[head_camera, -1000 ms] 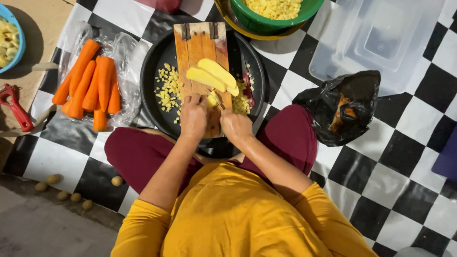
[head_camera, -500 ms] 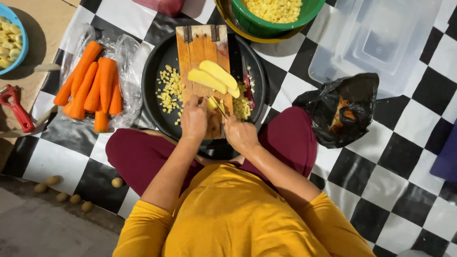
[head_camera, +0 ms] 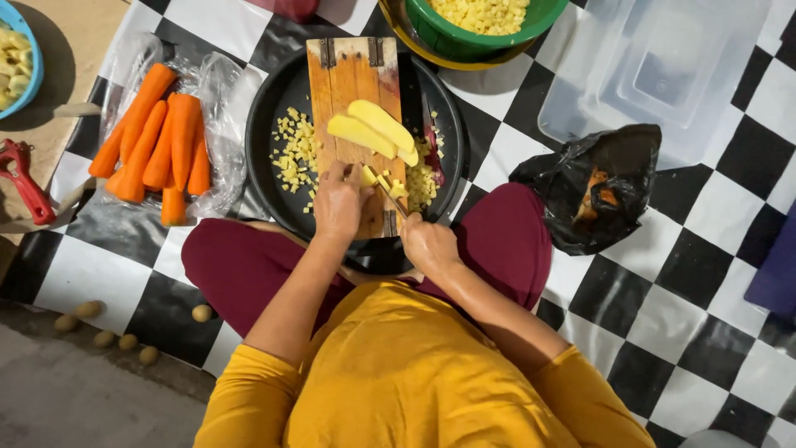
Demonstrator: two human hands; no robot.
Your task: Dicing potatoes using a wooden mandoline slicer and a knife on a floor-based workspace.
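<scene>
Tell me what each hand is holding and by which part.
The right hand grips a knife by its handle, hidden in the fist. The left hand pins a potato piece from above on the cutting board.

A black-and-white checkered floor covering (head_camera: pixel 688 274) is spread across most of the view. To its left, a strip of bare grey floor (head_camera: pixel 75 398) is seen along its lower edge, and a tan surface (head_camera: pixel 66 50) is seen past its upper left corner. The covering is evenly lit, with soft shadows.
</scene>
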